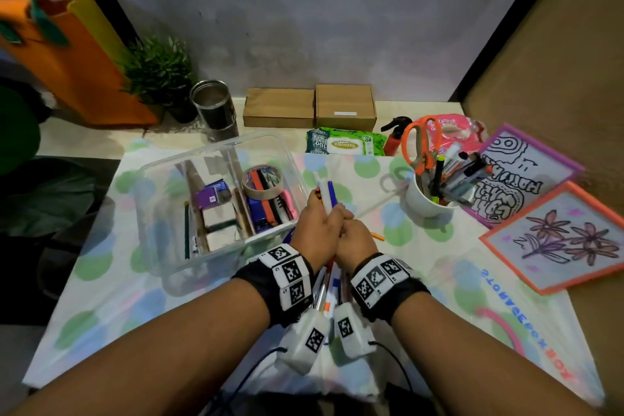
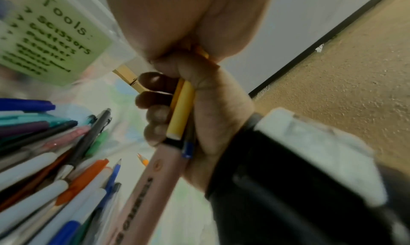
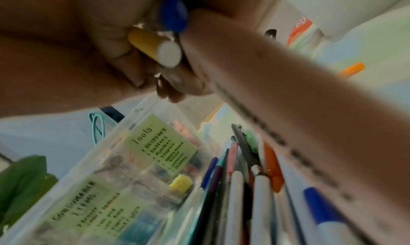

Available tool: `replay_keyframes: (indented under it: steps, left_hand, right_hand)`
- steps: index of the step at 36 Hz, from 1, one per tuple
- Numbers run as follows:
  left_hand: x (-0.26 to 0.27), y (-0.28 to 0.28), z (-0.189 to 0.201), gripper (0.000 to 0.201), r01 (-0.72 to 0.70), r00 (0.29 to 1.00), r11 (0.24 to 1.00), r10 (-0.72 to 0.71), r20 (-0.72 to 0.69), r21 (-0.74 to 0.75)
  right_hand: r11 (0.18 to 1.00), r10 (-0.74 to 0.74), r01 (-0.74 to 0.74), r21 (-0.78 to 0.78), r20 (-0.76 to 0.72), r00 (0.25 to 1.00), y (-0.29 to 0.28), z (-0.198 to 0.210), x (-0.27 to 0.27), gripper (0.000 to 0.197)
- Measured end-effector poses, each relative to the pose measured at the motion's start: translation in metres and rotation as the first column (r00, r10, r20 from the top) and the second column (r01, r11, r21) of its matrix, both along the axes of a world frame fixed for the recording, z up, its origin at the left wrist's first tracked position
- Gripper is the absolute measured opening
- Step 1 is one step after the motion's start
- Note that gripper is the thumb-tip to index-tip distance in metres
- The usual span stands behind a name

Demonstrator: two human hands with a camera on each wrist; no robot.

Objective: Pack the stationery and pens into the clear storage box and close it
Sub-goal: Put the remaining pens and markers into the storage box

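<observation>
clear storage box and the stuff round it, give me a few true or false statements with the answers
1. The clear storage box has its lid on. False: it is open on top.
2. A roll of tape sits inside the box. True.
3. The orange scissors lie flat in the box. False: they stand in the white mug.
4. Both hands grip pens: left hand, right hand. True.
5. The green label on the box reads "Paper". False: it reads "Tools".
</observation>
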State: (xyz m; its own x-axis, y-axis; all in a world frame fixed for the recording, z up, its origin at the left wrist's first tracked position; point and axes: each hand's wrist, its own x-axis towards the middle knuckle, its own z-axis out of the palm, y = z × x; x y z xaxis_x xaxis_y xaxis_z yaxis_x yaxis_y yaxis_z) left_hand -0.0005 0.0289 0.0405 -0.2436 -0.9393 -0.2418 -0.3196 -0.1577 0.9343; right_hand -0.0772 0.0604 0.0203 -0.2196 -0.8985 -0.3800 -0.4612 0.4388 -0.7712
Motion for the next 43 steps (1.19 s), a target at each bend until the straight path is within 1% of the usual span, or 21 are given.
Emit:
replay_keyframes:
  steps: [2, 5, 6, 7, 9, 11, 13, 14, 17, 19, 23, 26, 28, 30, 31, 34, 36, 38, 41, 42, 43]
  left_hand:
    - [0.000, 0.000, 0.004, 0.015, -0.068, 0.996, 0.998, 0.068, -0.052, 0.004]
    - [0.003, -0.008, 0.014, 0.011, -0.120, 0.991, 0.992, 0.118, -0.062, -0.042]
    - [0.006, -0.013, 0.018, 0.012, -0.146, 0.988, 0.988, 0.142, -0.068, -0.054]
    - [0.010, -0.017, 0.022, 0.012, -0.179, 0.981, 0.982, 0.174, -0.087, -0.062]
    - [0.018, -0.025, 0.030, 0.010, -0.253, 0.960, 0.966, 0.243, -0.137, -0.053]
    - [0.031, -0.033, 0.034, 0.008, -0.313, 0.943, 0.949, 0.304, -0.134, -0.052]
    - [0.046, -0.039, 0.037, 0.009, -0.373, 0.925, 0.926, 0.367, -0.096, -0.063]
    - [0.053, -0.042, 0.038, 0.011, -0.401, 0.916, 0.913, 0.398, -0.052, -0.078]
    - [0.078, -0.051, 0.042, 0.014, -0.491, 0.858, 0.856, 0.507, 0.077, -0.163]
    - [0.096, -0.059, 0.041, 0.022, -0.552, 0.812, 0.819, 0.571, 0.122, -0.159]
    - [0.129, -0.072, 0.032, 0.032, -0.639, 0.732, 0.765, 0.637, 0.243, -0.078]
    - [0.150, -0.078, 0.024, 0.037, -0.665, 0.697, 0.747, 0.621, 0.358, 0.002]
    - [0.162, -0.082, 0.017, 0.043, -0.654, 0.695, 0.755, 0.578, 0.428, 0.040]
    - [0.170, -0.086, 0.011, 0.048, -0.616, 0.702, 0.781, 0.489, 0.519, 0.097]
    - [0.172, -0.087, 0.008, 0.048, -0.591, 0.709, 0.797, 0.440, 0.550, 0.125]
    - [0.175, -0.090, 0.004, 0.045, -0.543, 0.714, 0.820, 0.335, 0.615, 0.184]
    - [0.174, -0.091, 0.004, 0.043, -0.505, 0.696, 0.840, 0.261, 0.669, 0.198]
    - [0.175, -0.093, 0.003, 0.042, -0.494, 0.676, 0.849, 0.239, 0.697, 0.188]
    - [0.177, -0.093, -0.003, 0.044, -0.429, 0.692, 0.877, 0.167, 0.702, 0.215]
    - [0.179, -0.094, -0.007, 0.044, -0.409, 0.682, 0.888, 0.143, 0.718, 0.212]
    - [0.180, -0.094, -0.008, 0.042, -0.425, 0.686, 0.879, 0.158, 0.710, 0.216]
  right_hand:
    - [1.000, 0.016, -0.016, 0.014, 0.009, 1.000, 0.002, -0.003, -0.001, 0.019]
    - [0.999, 0.030, -0.031, -0.015, -0.011, 0.999, 0.009, -0.010, -0.005, 0.028]
    - [1.000, 0.022, -0.022, -0.015, -0.010, 1.000, 0.012, -0.015, -0.008, 0.034]
    - [1.000, 0.008, -0.008, -0.001, -0.009, 1.000, 0.014, -0.018, -0.011, 0.039]
    - [0.999, -0.042, 0.042, 0.033, -0.002, 0.999, 0.016, -0.022, -0.017, 0.037]
    - [0.993, -0.102, 0.101, 0.060, 0.013, 0.995, 0.014, -0.026, -0.024, 0.037]
    - [0.987, -0.145, 0.147, 0.069, -0.027, 0.989, 0.011, -0.032, -0.032, 0.037]
    - [0.984, -0.157, 0.161, 0.071, -0.062, 0.986, 0.009, -0.035, -0.035, 0.036]
    - [0.976, -0.165, 0.187, 0.108, -0.191, 0.968, 0.001, -0.038, -0.041, 0.024]
    - [0.973, -0.165, 0.196, 0.118, -0.231, 0.959, -0.003, -0.041, -0.042, 0.020]
    - [0.973, -0.163, 0.197, 0.121, -0.244, 0.956, -0.010, -0.048, -0.041, 0.018]
    - [0.971, -0.157, 0.195, 0.135, -0.251, 0.955, -0.009, -0.051, -0.040, 0.015]
    - [0.967, -0.151, 0.196, 0.162, -0.255, 0.955, -0.007, -0.053, -0.040, 0.001]
    - [0.966, -0.107, 0.167, 0.197, -0.280, 0.954, -0.005, -0.058, -0.041, 0.020]
    - [0.965, -0.081, 0.150, 0.216, -0.300, 0.951, -0.003, -0.058, -0.041, 0.026]
    - [0.951, -0.010, 0.123, 0.282, -0.371, 0.929, 0.004, -0.057, -0.040, 0.037]
    - [0.932, 0.030, 0.114, 0.345, -0.388, 0.921, 0.009, -0.057, -0.038, 0.045]
    - [0.921, 0.043, 0.114, 0.373, -0.386, 0.921, 0.015, -0.058, -0.038, 0.048]
    - [0.917, 0.055, 0.104, 0.386, -0.380, 0.924, 0.019, -0.063, -0.038, 0.049]
    - [0.915, 0.060, 0.097, 0.392, -0.371, 0.927, 0.019, -0.065, -0.038, 0.049]
    - [0.915, 0.066, 0.089, 0.394, -0.364, 0.929, 0.020, -0.066, -0.038, 0.048]
